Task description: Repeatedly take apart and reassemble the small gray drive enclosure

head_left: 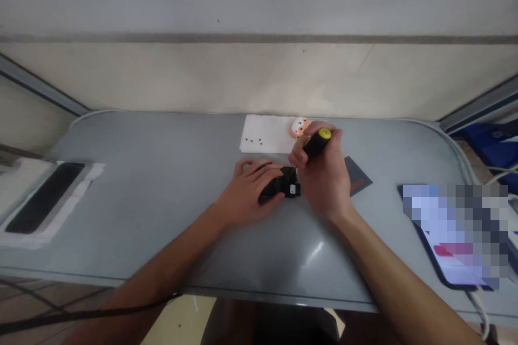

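the left hand lies over a small black device near the middle of the grey tabletop, and its grip is clamped on the left part of this device, with the fingers over the top. the right hand has its grip closed around a screwdriver with black handle and yellow end; the handle is tilted, and its lower end goes down toward the device, but whether the tip touches, i cannot tell. behind the hands there is a white sheet, carrying several tiny dark pieces and, at its right end, a round orange-and-white item. a dark square card lies just beside the right hand, and farther right lies a lit phone.
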{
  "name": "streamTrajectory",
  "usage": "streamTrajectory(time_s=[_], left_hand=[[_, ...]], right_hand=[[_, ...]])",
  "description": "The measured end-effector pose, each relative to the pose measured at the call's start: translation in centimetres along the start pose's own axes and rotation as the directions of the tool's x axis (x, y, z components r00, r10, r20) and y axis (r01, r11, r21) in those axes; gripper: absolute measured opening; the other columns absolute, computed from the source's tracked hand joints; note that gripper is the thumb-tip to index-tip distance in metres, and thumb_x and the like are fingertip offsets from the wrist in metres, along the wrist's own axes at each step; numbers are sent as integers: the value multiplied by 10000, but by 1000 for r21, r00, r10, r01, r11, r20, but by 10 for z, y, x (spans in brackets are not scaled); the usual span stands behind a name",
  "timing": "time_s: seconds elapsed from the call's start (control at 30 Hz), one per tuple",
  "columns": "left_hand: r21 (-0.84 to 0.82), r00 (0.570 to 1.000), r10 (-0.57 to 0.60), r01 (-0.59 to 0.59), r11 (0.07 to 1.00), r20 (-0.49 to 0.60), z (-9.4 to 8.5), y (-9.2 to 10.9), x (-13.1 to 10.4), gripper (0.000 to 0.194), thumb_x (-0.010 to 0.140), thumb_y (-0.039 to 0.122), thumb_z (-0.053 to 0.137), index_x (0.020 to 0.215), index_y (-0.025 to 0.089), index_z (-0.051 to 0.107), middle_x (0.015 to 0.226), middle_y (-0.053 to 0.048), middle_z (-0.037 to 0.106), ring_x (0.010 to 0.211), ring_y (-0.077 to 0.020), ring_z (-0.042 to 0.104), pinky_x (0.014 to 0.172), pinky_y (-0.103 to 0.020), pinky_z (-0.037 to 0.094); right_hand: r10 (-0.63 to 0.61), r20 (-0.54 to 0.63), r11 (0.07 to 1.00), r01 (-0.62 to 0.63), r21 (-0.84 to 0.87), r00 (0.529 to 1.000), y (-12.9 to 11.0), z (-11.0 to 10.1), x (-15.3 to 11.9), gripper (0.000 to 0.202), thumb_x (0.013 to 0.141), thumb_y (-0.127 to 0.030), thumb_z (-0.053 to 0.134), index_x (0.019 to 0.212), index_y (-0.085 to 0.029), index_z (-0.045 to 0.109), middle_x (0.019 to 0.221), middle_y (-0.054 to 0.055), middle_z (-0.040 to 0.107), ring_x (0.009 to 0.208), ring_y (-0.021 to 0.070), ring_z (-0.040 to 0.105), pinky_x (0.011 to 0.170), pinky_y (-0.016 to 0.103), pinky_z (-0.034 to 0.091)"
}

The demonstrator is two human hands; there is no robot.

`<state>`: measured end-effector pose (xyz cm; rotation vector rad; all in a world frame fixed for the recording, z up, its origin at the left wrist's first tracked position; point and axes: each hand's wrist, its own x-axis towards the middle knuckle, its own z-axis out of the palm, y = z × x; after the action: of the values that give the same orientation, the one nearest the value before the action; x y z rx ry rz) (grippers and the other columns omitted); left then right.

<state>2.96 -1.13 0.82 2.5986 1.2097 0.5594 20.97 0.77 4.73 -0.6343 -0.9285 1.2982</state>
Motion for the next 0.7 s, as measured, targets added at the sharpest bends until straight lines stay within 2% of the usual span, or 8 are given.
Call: streamTrajectory(time_s=[0.23,0.43,0.7], left_hand=[[-24,1000,-7,7,1000,19,1,-2,0,369,1033,381,582,1376,244,584,1457,-89,691,1435,-290,554,1205,-515,289],[-23,999,-25,26,999,19,0,0,1,372,1032,391,587,1375,248,598,1458,-96,685,1425,-292,565,1216,-504,296],[-18,999,-22,23,1000,29,-1,-1,1,373,1022,376,593,1374,254,608,1448,-97,690,1416,-309,572,1215,-519,307]], right_hand=[[-45,-20,998,44,-52,999,3,-3,3,475,1004,-750,453,964,-297,591,681,-33,390,564,141,408,532,285,402],[-34,-16,998,33,-49,999,3,0,2,426,1030,-700,457,965,-298,584,687,-28,426,573,143,426,557,295,433],[-56,-15,995,55,-81,998,6,-3,3,455,1021,-732,429,980,-304,576,689,-33,405,568,145,416,538,291,411]])
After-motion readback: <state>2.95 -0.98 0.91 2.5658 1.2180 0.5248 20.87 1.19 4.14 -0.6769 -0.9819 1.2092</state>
